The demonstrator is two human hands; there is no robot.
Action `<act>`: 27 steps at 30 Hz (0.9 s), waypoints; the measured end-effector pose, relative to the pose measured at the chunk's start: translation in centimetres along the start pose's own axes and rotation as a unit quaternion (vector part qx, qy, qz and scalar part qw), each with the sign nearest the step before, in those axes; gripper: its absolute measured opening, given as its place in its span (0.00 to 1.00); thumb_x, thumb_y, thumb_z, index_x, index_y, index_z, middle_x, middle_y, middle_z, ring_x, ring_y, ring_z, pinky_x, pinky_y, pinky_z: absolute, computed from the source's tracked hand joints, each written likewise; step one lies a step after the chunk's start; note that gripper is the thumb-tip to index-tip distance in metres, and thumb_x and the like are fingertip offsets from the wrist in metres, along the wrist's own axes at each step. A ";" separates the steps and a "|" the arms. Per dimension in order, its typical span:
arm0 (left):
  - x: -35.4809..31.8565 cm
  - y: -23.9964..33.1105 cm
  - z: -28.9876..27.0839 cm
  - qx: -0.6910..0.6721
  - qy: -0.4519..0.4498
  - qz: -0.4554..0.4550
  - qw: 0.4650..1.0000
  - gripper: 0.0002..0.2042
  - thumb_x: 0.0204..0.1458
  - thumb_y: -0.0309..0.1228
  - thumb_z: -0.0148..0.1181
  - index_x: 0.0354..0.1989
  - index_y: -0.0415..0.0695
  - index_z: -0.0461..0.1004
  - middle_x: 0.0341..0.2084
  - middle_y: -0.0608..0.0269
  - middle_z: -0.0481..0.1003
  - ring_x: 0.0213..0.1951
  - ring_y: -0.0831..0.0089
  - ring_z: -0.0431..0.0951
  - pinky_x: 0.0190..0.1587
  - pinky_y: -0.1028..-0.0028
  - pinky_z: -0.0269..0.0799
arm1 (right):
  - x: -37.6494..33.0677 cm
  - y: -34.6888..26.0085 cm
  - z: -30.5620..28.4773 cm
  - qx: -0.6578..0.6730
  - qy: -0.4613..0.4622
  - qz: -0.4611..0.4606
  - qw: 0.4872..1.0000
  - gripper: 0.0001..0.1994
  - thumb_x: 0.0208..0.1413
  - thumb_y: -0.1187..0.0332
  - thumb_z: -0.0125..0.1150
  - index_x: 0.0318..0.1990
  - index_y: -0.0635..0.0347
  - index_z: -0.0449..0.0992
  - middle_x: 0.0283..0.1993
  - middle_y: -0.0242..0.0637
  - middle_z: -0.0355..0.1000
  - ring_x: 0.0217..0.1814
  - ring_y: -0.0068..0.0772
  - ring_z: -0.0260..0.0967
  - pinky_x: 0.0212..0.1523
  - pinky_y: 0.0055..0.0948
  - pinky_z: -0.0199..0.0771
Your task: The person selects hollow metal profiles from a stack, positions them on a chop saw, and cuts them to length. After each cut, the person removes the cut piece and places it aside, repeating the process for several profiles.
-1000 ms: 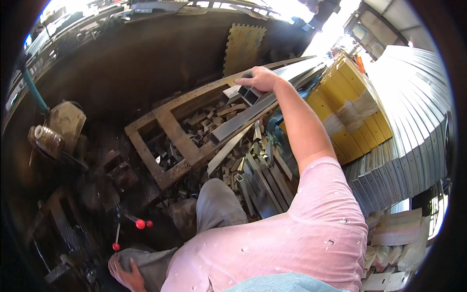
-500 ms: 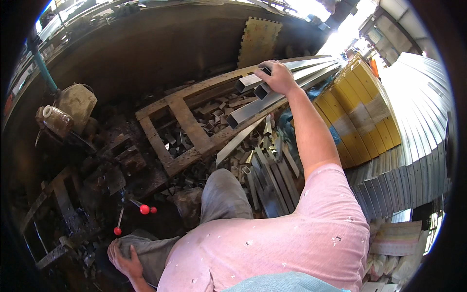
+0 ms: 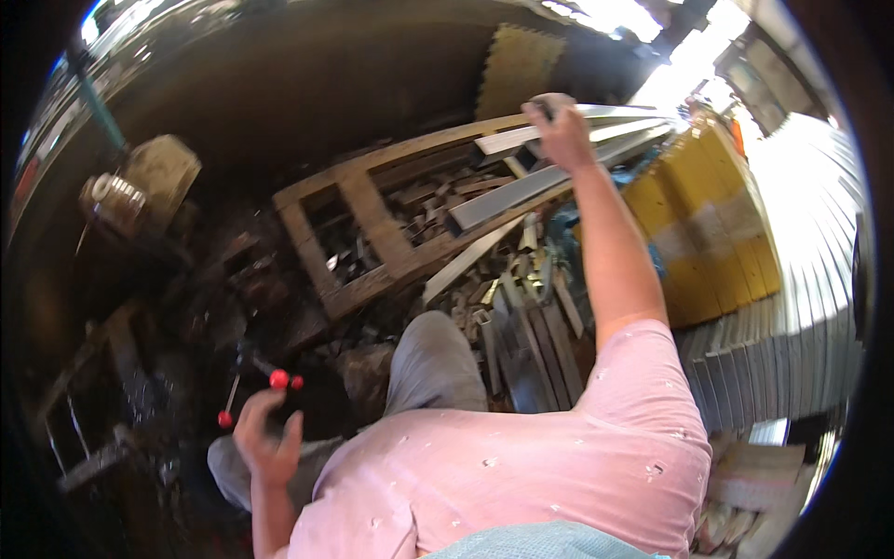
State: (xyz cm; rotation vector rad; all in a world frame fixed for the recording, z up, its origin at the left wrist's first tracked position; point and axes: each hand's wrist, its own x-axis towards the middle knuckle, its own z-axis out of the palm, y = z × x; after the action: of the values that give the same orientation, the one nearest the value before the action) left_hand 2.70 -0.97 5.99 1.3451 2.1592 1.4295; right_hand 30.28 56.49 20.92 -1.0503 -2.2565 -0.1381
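My right hand (image 3: 566, 138) reaches out to the far right, fingers wrapped round the near end of a square metal tube (image 3: 543, 110). Most of that tube is hidden behind the hand. Other silver square tubes (image 3: 507, 198) lie beside and below it, across a rusty metal frame (image 3: 372, 222). At the lower left my left hand (image 3: 265, 438) hovers above my knee, empty, fingers apart and slightly curled. Close to its fingertips are levers with red ball knobs (image 3: 279, 378). Motion blurs both hands somewhat.
Short tube offcuts (image 3: 424, 210) fill the space inside and below the frame. A yellow stack (image 3: 708, 219) and piled silver metal profiles (image 3: 792, 345) stand on the right. Dark, greasy machinery (image 3: 247, 270) with a brownish container (image 3: 116, 200) occupies the left.
My left hand has lifted off my knee toward the red knobs. My right hand has raised the gripped tube's end slightly away from the other tubes. The view has shifted a little.
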 end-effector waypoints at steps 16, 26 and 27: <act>30.8 10.8 20.4 0.022 -0.197 0.083 0.977 0.31 0.52 0.49 0.77 0.57 0.39 0.79 0.48 0.47 0.83 0.53 0.59 0.83 0.58 0.62 0.78 | -3.0 0.6 1.7 0.077 -0.055 0.006 0.995 0.34 0.72 0.38 0.52 0.56 0.68 0.80 0.63 0.54 0.75 0.69 0.57 0.69 0.72 0.47 0.65; 37.9 15.2 32.0 0.108 -0.317 0.139 0.932 0.39 0.43 0.59 0.77 0.58 0.43 0.80 0.49 0.48 0.85 0.56 0.52 0.83 0.60 0.57 0.77 | -4.6 -0.3 1.8 0.060 -0.092 0.016 0.994 0.22 0.66 0.50 0.62 0.50 0.64 0.81 0.55 0.50 0.77 0.67 0.53 0.67 0.73 0.50 0.62; 37.7 15.2 32.5 0.122 -0.298 0.156 0.934 0.32 0.43 0.53 0.76 0.53 0.43 0.82 0.44 0.47 0.85 0.52 0.50 0.84 0.57 0.57 0.79 | -4.6 -0.1 2.1 0.059 -0.091 0.019 0.994 0.21 0.66 0.51 0.63 0.49 0.63 0.80 0.55 0.47 0.75 0.68 0.51 0.65 0.74 0.50 0.60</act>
State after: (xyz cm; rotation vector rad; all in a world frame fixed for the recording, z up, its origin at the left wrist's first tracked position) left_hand 10.15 50.11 12.81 1.9693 1.8002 0.6910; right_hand 31.36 54.12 16.58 -1.0802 -2.3721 0.1120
